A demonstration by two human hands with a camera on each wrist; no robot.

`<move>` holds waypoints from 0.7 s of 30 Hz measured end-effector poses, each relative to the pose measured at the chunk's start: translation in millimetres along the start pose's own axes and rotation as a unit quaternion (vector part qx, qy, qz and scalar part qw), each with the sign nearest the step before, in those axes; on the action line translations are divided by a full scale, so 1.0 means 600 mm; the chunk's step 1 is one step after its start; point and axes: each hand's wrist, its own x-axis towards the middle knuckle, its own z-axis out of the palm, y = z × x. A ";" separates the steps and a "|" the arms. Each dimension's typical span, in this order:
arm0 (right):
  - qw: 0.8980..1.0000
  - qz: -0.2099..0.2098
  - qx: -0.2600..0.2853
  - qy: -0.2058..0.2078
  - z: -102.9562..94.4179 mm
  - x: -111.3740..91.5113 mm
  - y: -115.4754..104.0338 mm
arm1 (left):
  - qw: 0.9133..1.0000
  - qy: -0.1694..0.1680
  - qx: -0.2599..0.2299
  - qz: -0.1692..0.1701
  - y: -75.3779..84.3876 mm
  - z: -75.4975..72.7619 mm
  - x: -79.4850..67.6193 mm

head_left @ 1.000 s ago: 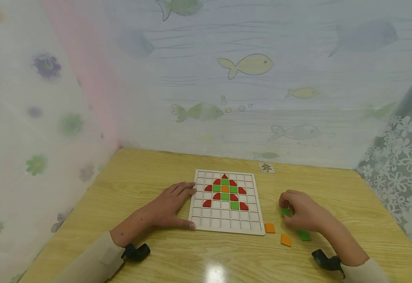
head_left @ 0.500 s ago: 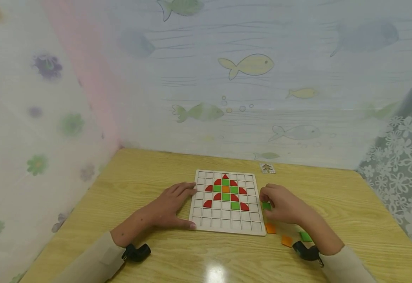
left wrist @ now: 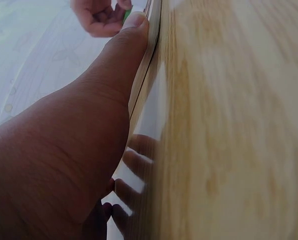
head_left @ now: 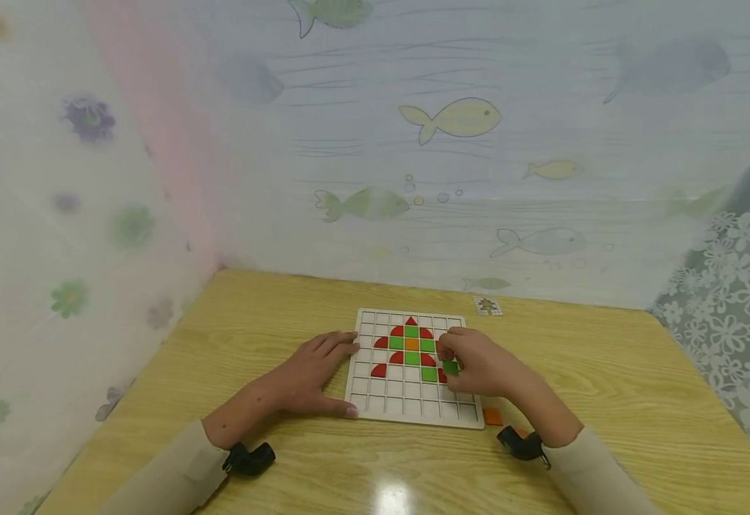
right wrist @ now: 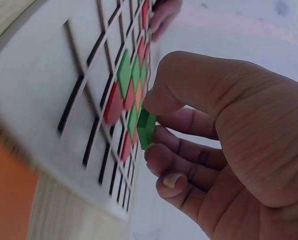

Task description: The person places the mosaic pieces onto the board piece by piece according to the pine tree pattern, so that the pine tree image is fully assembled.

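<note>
A white gridded board (head_left: 375, 406) lies on the table, with red, green and orange tiles set in its cells as a tree-like pattern. My left hand (head_left: 313, 375) rests along the board's left edge, fingers and thumb extended; its thumb (left wrist: 116, 65) shows large in the left wrist view. Above the right part of the board, my right hand (head_left: 482, 363) pinches a green square tile (right wrist: 147, 129) between thumb and fingers. In the head view this hand covers part of the board's right columns and some red tiles there.
Beyond the board lies a small pattern card (head_left: 487, 306). An orange tile (head_left: 492, 416) sits beside the board's lower right corner, and another orange tile (head_left: 521, 433) is partly hidden behind the right wrist camera (head_left: 519, 443). Patterned curtains surround the wooden table (head_left: 272, 300).
My right hand has moved left from the table onto the board's right side, carrying the green tile. Its forearm now hides the loose green tile on the table. My left hand stays put.
</note>
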 end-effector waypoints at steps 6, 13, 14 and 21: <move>1.000 -0.013 0.008 -0.003 0.012 0.026 -0.020 | 1.000 -0.003 -0.001 -0.001 0.000 0.000 0.001; 0.999 -0.028 0.017 -0.009 0.024 0.059 -0.044 | 1.000 -0.006 0.001 -0.002 -0.003 0.001 0.001; 0.999 -0.028 0.016 -0.010 0.025 0.063 -0.048 | 1.000 -0.005 0.000 -0.001 -0.003 0.000 0.001; 0.999 -0.034 0.014 -0.016 0.035 0.088 -0.067 | 1.000 0.000 -0.006 0.007 -0.003 -0.001 0.001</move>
